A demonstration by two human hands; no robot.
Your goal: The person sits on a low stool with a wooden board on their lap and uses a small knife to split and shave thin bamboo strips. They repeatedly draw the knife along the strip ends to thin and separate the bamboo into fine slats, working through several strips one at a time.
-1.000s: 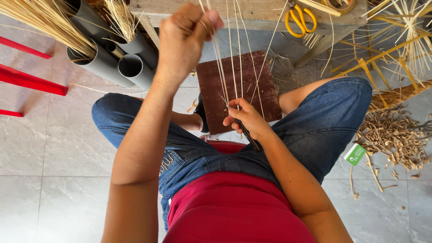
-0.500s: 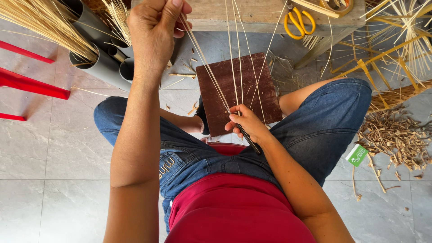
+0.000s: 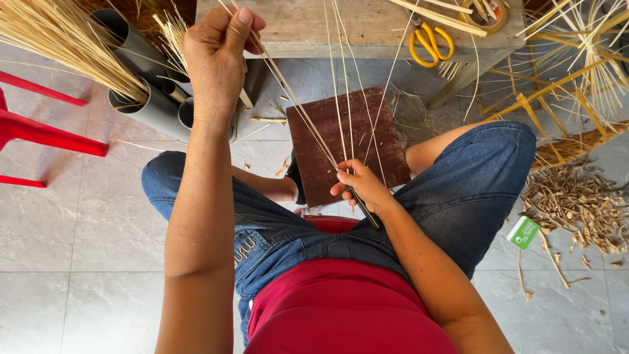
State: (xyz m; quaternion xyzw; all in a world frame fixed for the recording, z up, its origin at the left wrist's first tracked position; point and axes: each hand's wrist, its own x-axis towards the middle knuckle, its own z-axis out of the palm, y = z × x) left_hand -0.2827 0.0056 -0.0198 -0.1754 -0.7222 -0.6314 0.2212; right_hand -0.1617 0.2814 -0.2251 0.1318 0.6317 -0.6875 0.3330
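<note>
Since the earlier frames your left hand (image 3: 219,56) has swung up and leftward, drawing the thin, pale, split cane strands (image 3: 308,124) taut on a steeper slant; the pull-through appears under way. Its fist is closed on their upper ends. Your right hand (image 3: 362,188) stays low at your lap, fingers pinched shut on the strands against a slim dark blade (image 3: 363,208), over the flat reddish-brown wooden board (image 3: 357,137). Smooth grey plastic pipes (image 3: 141,98) hold bristly straw bundles; yellow-handled scissors (image 3: 432,42) lie on the rough plank bench (image 3: 295,26).
</note>
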